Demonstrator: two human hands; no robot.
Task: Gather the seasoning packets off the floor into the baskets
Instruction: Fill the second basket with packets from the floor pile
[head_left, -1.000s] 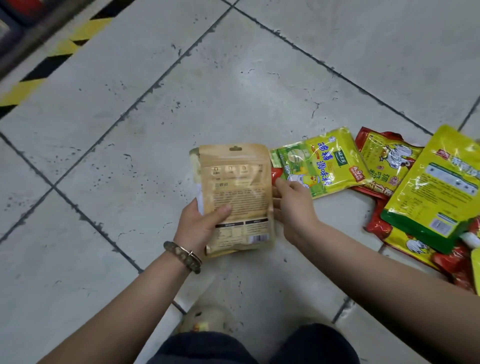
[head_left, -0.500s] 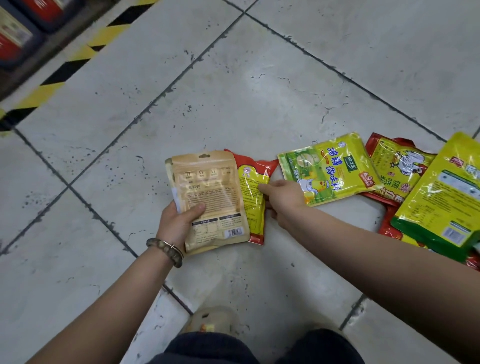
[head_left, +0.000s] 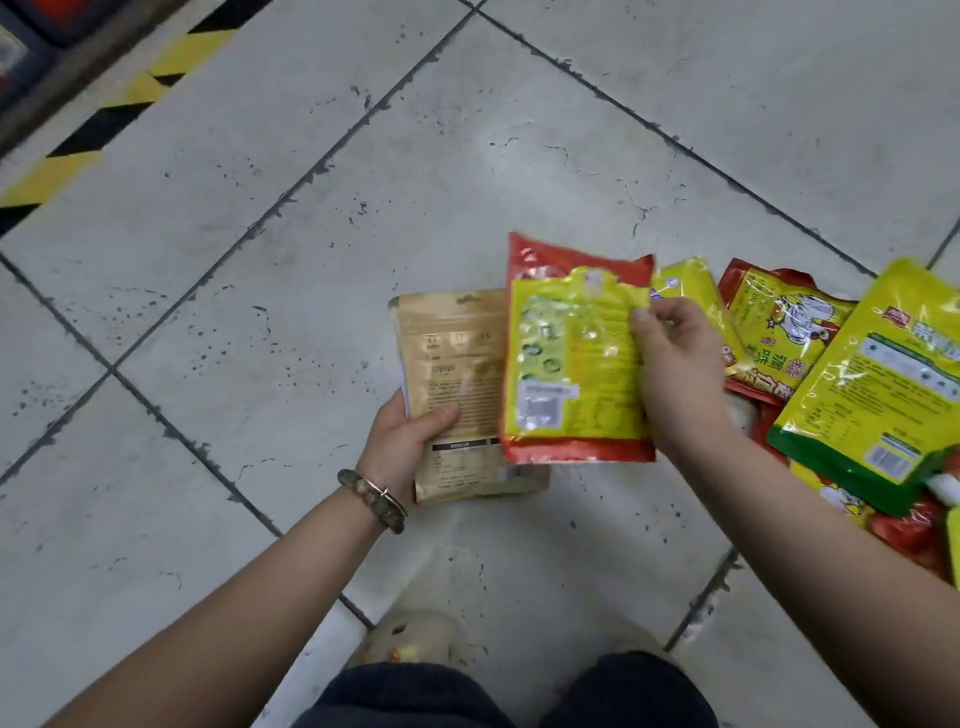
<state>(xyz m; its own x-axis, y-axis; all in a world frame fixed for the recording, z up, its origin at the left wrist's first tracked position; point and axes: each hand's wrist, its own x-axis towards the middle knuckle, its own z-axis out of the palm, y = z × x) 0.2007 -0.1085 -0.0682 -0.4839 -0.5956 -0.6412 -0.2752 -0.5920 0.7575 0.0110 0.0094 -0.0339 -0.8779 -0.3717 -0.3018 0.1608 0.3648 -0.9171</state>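
The person is looking down at a grey tiled floor (head_left: 260, 322) and is holding one seasoning packet in each hand. The left hand (head_left: 410, 441) is gripping a tan packet (head_left: 457, 364) near its lower left corner. The thumb is lying flat across the printed side, and the other fingers are going behind the packet, where I cannot see them. This packet is being held above the floor, in front of the knees. Its long axis is running away from the person, the end with the hanging hole is pointing to the far side, and the small print is facing up. A thin white edge is showing at its left border, so perhaps a second packet is lying behind it, but the view is not clear enough. A beaded bracelet (head_left: 371, 499) is sitting on the left wrist.

The right hand (head_left: 675, 374) is pinching a red and yellow packet (head_left: 571, 364) at its right edge, with the thumb on top and the fingers curled behind. Its long axis is also running away from the person, nearly parallel to the tan one. The side with the white label is facing up, and its left part is covering the right border of the tan packet.

More packets are lying on the floor to the right: a yellow packet (head_left: 691, 291) partly behind the right hand, a chicken packet (head_left: 779, 332), and a large yellow and green packet (head_left: 872, 389) lying over others.
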